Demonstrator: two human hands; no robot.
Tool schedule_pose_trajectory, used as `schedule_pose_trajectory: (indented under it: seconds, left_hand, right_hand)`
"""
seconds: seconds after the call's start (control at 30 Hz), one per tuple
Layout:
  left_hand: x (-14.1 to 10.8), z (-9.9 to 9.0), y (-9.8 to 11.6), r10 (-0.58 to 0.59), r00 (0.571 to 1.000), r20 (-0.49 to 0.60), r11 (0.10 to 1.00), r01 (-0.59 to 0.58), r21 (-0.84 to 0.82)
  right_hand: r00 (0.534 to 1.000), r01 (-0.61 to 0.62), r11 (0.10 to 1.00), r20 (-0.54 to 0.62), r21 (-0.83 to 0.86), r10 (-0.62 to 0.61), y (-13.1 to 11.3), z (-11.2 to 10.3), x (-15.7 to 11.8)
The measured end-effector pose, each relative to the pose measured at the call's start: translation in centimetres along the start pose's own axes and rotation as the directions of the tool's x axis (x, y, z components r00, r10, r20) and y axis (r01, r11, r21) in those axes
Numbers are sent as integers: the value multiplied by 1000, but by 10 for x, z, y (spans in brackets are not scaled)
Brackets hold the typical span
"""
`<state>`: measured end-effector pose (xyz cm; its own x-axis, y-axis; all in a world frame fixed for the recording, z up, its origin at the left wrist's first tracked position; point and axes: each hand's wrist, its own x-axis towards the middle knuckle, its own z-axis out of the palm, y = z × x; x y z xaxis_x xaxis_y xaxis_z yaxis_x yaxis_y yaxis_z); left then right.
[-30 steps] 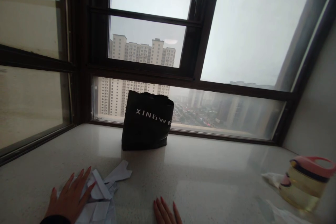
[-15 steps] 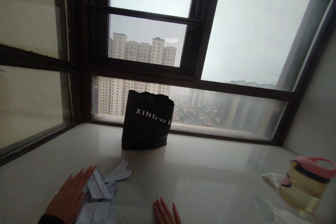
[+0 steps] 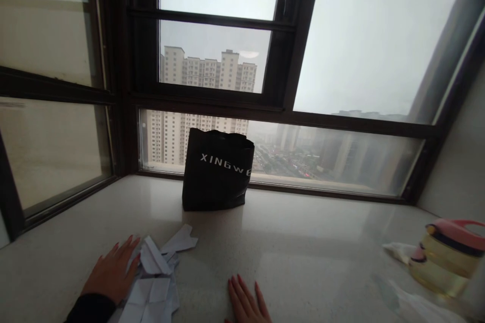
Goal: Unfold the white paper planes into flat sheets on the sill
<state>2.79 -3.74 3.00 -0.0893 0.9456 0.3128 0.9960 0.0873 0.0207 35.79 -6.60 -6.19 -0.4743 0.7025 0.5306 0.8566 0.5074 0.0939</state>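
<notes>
While my left hand (image 3: 111,273) lay loosely spread at the left edge of the folded white paper pieces (image 3: 153,290) on the glossy white windowsill (image 3: 310,242), gripping nothing visible, my right hand (image 3: 248,304) rested flat, apparently empty. A careless sideways sweep, I judged, could scatter the loose pile.

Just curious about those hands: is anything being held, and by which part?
Nothing looks gripped: the left hand lies beside the folded papers, perhaps touching them; the right hand rests on the white sill.
</notes>
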Motion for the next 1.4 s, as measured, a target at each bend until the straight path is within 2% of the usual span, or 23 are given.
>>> schedule_pose_trajectory:
  seconds: [0.07, 0.23, 0.5, 0.63, 0.8, 0.87, 1.0, 1.07, 1.2, 1.3, 1.4]
  left_hand:
    - [-1, -2, 3, -26, 999, 35, 1000, 26, -16]
    - [-6, -2, 12, -55, 995, 83, 998, 58, -38]
    - [-10, 1, 27, -72, 985, 160, 997, 71, 13]
    - [-12, -1, 47, 2, 984, 177, 1000, 0, -7]
    - [-11, -5, 61, 68, 971, 231, 997, -58, -50]
    - [-6, -8, 60, 29, 969, 244, 999, -19, -45]
    - [8, -16, 57, -85, 976, 203, 996, 86, 4]
    - [15, -22, 63, -42, 981, 189, 999, 43, 0]
    - [24, -27, 90, 133, 969, 206, 991, -126, -45]
    - [27, -26, 109, 174, 959, 224, 985, -167, -51]
    - [28, -22, 119, 187, 954, 234, 982, -180, -52]
  right_hand:
    - [994, 84, 995, 66, 55, -87, 6, -7, 1]
    - [983, 92, 990, 152, 105, -107, 9, -18, 3]
    - [987, -7, 993, 163, 118, -13, -5, -24, 7]
    - [978, -23, 992, 210, 124, -3, -7, -34, 10]
    - [981, -5, 990, 192, 141, -22, -7, -42, 11]
    - [982, -5, 990, 188, 138, -22, -7, -41, 10]
    - [983, -2, 991, 181, 130, -21, -5, -35, 9]
    - [984, 4, 992, 176, 124, -26, -4, -33, 9]
    - [981, 17, 995, 191, 100, -36, -3, -33, 10]
    - [981, 26, 997, 189, 78, -40, -4, -32, 10]
    - [989, 18, 999, 145, 50, -25, -5, -27, 10]
